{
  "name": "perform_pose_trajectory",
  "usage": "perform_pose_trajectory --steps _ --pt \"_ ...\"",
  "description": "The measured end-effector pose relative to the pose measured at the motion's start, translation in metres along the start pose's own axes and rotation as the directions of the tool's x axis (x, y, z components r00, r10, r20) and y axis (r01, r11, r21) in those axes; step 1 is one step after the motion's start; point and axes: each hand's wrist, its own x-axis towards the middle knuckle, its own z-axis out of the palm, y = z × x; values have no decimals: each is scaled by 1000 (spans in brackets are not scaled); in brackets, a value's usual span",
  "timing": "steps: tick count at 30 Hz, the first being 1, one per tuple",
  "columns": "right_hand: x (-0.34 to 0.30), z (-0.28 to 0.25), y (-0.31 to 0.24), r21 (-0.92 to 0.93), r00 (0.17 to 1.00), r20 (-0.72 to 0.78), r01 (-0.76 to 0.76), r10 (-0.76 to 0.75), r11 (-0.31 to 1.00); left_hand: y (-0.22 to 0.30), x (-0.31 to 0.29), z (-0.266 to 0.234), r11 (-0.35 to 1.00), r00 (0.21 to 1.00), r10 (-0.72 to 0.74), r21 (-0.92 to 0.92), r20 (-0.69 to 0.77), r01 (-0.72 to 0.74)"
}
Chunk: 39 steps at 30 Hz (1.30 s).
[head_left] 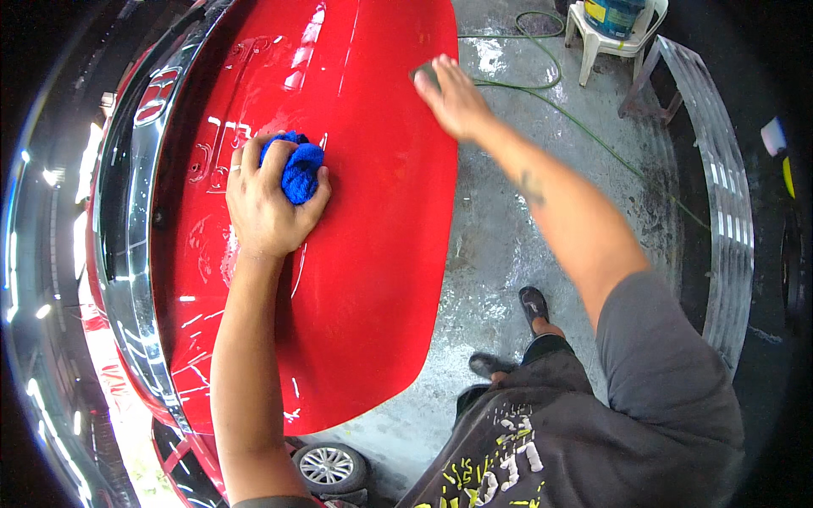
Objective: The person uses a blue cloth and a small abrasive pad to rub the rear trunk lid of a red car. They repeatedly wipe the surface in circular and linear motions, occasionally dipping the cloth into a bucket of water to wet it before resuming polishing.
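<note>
A glossy red car body panel (373, 254), edged by a dark trim strip with a chrome badge (157, 97), lies before me. My left hand (264, 203) is closed around a bunched blue cloth (302, 173), resting on the panel's left part. At the panel's far right edge, my right hand (461, 106) grips a small dark flat pad (425, 74) between thumb and fingers. The pad lies at the red surface; its underside is hidden. Light reflections streak the paint near my left hand.
A green hose (584, 127) winds over the wet grey floor (500, 229). Far right stands a white plastic chair (593, 46) bearing a blue bucket (611, 17). A long grey bench (728, 203) runs along the right. A car wheel (329, 467) lies below the panel's near edge.
</note>
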Motion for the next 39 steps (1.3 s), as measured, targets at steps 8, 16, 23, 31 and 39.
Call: perform_pose_trajectory --steps 8,16,23,31,39 --pt "-279 11 -73 -226 966 232 167 -114 960 -1 7 2 1000 997 26 -7 -67 -27" --pt "-123 4 -46 -146 999 -3 -45 45 988 4 4 0 1000 999 -4 -28 -34 3" --pt "-312 36 -117 -185 945 140 319 -296 930 -2 0 -6 998 999 -48 -29 4 48" --pt "-145 38 -108 -16 986 -113 118 -119 993 -7 -3 -2 999 999 -23 -41 -36 21" --pt "-186 38 -115 -7 948 -65 313 -313 950 -7 0 -8 999 999 -36 -32 -4 36"
